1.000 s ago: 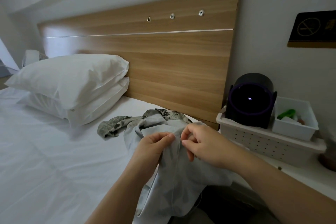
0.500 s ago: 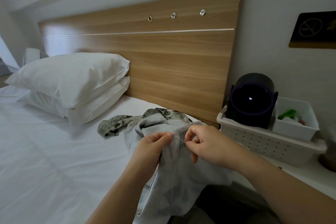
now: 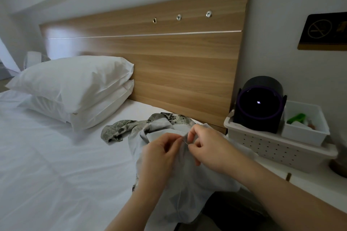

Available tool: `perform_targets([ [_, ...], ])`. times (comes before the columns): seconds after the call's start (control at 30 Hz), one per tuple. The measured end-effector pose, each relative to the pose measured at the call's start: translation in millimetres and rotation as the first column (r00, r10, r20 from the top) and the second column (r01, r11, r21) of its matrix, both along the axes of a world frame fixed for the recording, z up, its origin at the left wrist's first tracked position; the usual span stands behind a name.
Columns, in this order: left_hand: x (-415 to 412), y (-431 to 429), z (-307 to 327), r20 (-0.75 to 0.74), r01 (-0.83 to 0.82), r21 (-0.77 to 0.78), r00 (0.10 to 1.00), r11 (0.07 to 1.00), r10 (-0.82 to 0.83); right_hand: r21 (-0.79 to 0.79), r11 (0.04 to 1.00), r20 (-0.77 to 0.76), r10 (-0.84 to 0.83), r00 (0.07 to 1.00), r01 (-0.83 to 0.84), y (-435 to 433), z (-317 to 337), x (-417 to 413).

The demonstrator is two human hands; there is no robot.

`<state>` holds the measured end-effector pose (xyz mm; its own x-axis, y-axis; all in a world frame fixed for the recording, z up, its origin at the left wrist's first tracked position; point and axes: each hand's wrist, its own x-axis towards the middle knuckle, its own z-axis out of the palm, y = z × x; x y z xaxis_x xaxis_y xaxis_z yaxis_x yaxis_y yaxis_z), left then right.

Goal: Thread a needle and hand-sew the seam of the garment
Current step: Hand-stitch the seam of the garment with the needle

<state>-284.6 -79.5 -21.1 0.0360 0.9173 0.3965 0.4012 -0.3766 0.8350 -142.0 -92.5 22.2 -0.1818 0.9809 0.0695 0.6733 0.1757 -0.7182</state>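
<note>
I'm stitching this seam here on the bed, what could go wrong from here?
1. The needle in your right hand sits close to your left hand, which pinches the garment; a push could prick it.
2. The garment is bunched, so a stitch may catch an extra layer.
3. If dropped, the thin needle could get lost on the bed.

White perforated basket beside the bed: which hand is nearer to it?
Right. The right hand, pinching the needle at the garment, is just left of the basket. The left hand grips the garment farther left, beyond the right hand.
</note>
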Motion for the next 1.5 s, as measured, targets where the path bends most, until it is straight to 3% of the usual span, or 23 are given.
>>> perform_targets([
  [0.13,5,-3,-1,0.045,-0.006,0.034,0.999,0.999,0.004,0.101,0.995,-0.056,-0.001,0.998,0.007,3,-2,-5],
  [0.3,-1,4,1,0.224,-0.071,-0.117,0.970,0.991,0.096,0.106,0.992,-0.171,0.081,0.982,-0.063,-1,-1,11],
  [0.47,2,2,1,0.240,-0.051,-0.143,0.967,0.988,0.085,0.171,0.979,-0.148,0.140,0.979,-0.114,-1,-5,9],
  [0.67,1,-3,3,0.267,-0.043,-0.096,0.961,0.994,0.067,0.289,0.956,-0.166,0.094,0.982,-0.042,5,-8,4],
  [0.8,-1,-6,2,0.282,0.043,-0.078,0.959,0.996,-0.019,0.151,0.977,-0.213,0.181,0.960,-0.151,6,2,10],
  [0.87,-3,-6,2,0.281,0.051,-0.066,0.959,0.997,-0.031,0.175,0.984,-0.267,0.086,0.960,-0.039,9,11,21],
  [0.93,-5,-7,2,0.236,0.069,-0.042,0.970,0.997,-0.057,0.188,0.981,-0.218,-0.002,0.976,0.044,15,19,30],
  [1.03,-3,-11,5,0.160,0.155,0.017,0.975,0.988,-0.155,0.005,0.997,-0.073,0.076,0.994,-0.076,22,21,26],
  [1.17,-1,-14,8,0.119,0.194,0.049,0.973,0.980,-0.199,-0.113,0.984,-0.210,0.109,0.972,-0.135,20,22,22],
  [1.27,-3,-14,8,0.122,0.165,0.058,0.978,0.985,-0.171,-0.089,0.991,-0.312,0.070,0.947,-0.103,21,18,17],
  [1.33,-4,-13,9,0.148,0.170,0.018,0.974,0.985,-0.171,-0.073,0.997,-0.535,-0.068,0.842,0.034,27,16,14],
  [1.4,-3,-13,10,0.181,0.188,-0.029,0.967,0.982,-0.180,-0.207,0.973,-0.821,-0.230,0.523,0.102,32,20,16],
  [1.43,-2,-12,10,0.204,0.202,-0.050,0.961,0.978,-0.188,-0.255,0.962,-0.888,-0.274,0.370,0.099,33,23,18],
  [1.5,-1,-11,9,0.279,0.255,-0.095,0.935,0.962,-0.220,-0.274,0.958,-0.922,-0.288,0.258,0.089,34,25,20],
])
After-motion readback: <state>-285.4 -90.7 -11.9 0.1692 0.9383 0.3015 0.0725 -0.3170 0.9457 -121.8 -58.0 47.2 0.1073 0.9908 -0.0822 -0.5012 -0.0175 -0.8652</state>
